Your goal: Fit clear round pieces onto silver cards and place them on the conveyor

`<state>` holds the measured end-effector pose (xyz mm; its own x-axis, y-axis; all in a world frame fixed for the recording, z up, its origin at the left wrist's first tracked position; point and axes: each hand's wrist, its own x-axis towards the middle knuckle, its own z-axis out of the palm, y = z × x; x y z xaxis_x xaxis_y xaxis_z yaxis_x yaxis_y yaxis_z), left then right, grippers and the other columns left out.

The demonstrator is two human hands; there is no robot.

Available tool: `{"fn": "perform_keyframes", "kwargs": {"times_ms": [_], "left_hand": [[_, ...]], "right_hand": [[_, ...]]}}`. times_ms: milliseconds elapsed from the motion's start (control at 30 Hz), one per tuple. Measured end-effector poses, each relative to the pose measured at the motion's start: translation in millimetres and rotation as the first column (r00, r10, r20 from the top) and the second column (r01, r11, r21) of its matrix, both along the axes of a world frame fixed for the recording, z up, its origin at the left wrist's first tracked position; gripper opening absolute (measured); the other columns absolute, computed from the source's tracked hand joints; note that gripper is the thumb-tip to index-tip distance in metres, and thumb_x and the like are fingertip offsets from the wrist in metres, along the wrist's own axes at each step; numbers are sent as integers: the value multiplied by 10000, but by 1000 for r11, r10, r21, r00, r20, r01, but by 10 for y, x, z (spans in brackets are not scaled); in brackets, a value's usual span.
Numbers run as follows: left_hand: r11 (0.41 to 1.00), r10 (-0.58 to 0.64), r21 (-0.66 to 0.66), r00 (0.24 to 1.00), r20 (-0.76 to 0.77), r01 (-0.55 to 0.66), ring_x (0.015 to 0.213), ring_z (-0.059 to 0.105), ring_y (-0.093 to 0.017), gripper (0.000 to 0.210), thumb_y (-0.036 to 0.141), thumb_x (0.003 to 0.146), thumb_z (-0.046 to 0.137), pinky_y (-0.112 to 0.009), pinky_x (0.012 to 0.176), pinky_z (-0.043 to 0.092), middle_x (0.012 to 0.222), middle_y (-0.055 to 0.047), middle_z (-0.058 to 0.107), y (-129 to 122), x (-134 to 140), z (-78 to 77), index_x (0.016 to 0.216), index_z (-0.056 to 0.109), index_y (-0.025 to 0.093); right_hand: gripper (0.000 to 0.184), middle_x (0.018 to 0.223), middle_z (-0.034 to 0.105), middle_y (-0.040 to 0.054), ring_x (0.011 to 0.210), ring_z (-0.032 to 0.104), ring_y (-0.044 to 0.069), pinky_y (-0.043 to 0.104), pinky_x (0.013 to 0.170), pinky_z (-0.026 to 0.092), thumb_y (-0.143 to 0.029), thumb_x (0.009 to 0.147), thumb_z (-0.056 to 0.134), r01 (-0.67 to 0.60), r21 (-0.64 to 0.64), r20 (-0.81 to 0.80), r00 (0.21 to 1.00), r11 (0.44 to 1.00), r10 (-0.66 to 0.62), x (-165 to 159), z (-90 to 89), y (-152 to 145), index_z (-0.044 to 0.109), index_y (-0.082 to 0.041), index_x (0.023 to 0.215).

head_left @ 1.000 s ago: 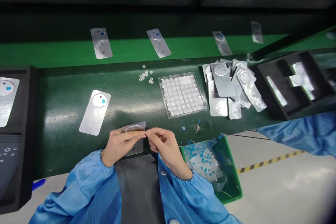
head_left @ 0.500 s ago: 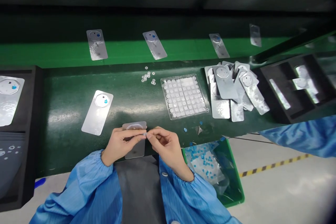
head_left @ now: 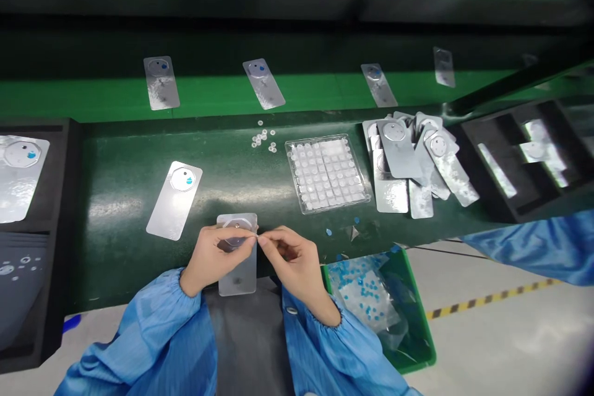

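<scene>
My left hand and my right hand meet fingertip to fingertip, each in a pinch. Whatever lies between them is too small and covered to name. Directly under my left fingers is a flat silver metal plate with a round outline near its top, at the bench's near edge. To the left lies a similar plate with a blue dot in its circle. Beyond my right hand sits a clear plastic tray filled with rows of small white round parts. Several small white rings lie loose beside it.
Silver plates are heaped right of the tray, before a black foam box. Below stands a green bin with blue-dotted bags. Another black box flanks the left. Plates rest on the green belt. A co-worker's blue sleeve enters at right.
Both my hands stay pinched together, but the small pale piece visible at the fingertips earlier is now hidden. More of the plate beneath shows. The plates on the belt have shifted slightly left.
</scene>
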<state>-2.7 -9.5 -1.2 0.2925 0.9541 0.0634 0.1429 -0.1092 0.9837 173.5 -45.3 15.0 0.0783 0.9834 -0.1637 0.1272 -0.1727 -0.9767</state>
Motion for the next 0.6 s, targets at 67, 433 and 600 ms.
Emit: {"fn": "perform_keyframes", "kwargs": {"times_ms": [67,433,600], "left_hand": [[990,35,135,999,-10,-33,819,791,-211,98,230,889,761,-259,670,642,966,-40,823,-15,-2,-33,948,839,224],[979,-41,199,999,-8,42,919,796,-217,242,241,909,775,-300,831,666,1091,-20,802,-12,-40,-92,1145,804,291],[980,-13,200,1000,1,12,864,799,-200,174,223,899,785,-266,781,656,1031,-11,815,-33,-38,-119,1059,829,273]], "right_hand": [[366,637,552,4,522,449,106,228,434,348,-509,902,735,-45,-102,-109,994,994,33,25,-4,13,747,-172,763],[433,514,427,-66,463,258,60,211,402,203,-566,735,877,-129,-338,-362,932,932,-2,57,36,58,760,-153,784],[402,533,477,-47,471,288,64,216,419,220,-545,798,833,-166,-280,-288,954,946,82,83,21,59,774,-148,804]]}}
